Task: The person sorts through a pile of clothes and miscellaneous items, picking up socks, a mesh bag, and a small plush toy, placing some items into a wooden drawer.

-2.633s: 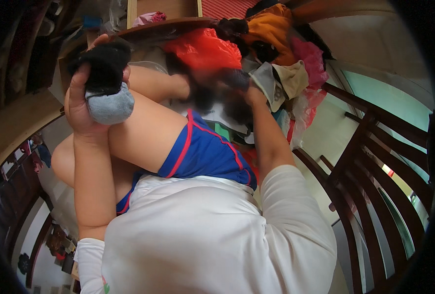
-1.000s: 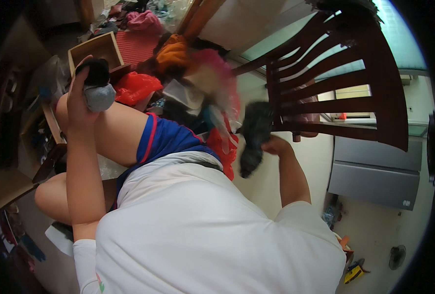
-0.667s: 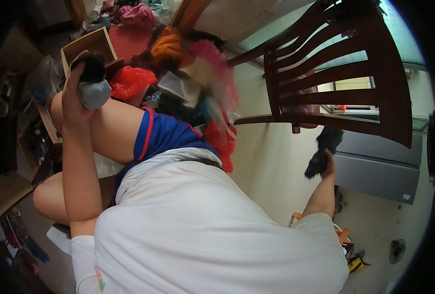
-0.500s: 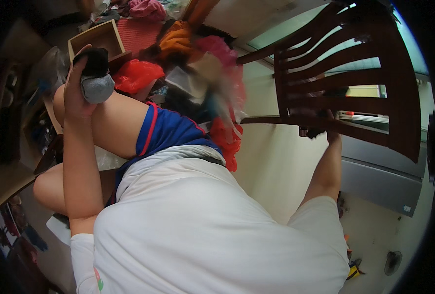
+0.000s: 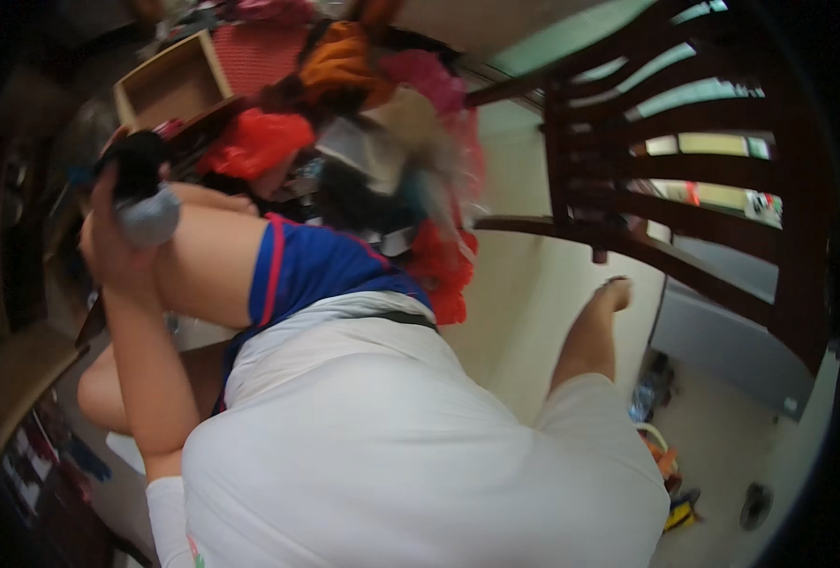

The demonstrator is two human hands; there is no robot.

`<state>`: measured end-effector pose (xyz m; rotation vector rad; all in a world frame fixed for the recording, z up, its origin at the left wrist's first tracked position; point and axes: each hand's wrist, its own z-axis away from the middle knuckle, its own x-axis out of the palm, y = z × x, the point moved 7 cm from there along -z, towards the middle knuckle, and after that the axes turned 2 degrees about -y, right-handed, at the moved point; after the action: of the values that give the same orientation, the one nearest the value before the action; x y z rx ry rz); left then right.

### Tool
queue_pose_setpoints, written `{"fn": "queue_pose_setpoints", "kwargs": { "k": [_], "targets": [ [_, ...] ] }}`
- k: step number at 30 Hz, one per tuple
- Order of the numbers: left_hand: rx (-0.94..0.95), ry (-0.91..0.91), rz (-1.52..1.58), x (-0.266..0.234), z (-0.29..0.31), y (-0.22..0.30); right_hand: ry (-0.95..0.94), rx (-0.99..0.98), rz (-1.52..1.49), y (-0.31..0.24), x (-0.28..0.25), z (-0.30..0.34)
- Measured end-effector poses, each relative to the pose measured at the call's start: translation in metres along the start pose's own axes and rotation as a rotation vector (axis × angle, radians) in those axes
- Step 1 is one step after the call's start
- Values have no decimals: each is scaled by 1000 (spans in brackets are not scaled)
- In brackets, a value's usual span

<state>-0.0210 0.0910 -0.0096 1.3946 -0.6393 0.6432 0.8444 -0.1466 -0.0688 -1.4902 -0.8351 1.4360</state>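
My left hand is raised at the left above my bent knee, its fingers closed around two balled-up bundles that look like rolled socks. The black rolled sock is on top and the grey rolled sock sits just below it, against my palm. On the right, my right hand is held out below the dark wooden chair, apart from it. Blur and its small size hide how its fingers are set, and nothing plainly shows in it.
A heap of clothes and bags spreads ahead, with a red plastic bag, an orange cloth and a pink bag. A wooden drawer stands at its left. A grey cabinet-like box is behind the chair.
My left hand has moved left and slightly down with the rolled socks. My right hand has drawn back from the chair, and the dark thing by its fingers no longer shows there.
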Motion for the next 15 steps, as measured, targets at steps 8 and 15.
{"fn": "queue_pose_setpoints", "kwargs": {
  "k": [8,15],
  "targets": [
    [3,87,-120,8,-3,-2,-1238,-284,860,145,108,227],
    [1,59,-144,4,-6,-2,-1412,-1290,1018,66,263,461]
  ]
}}
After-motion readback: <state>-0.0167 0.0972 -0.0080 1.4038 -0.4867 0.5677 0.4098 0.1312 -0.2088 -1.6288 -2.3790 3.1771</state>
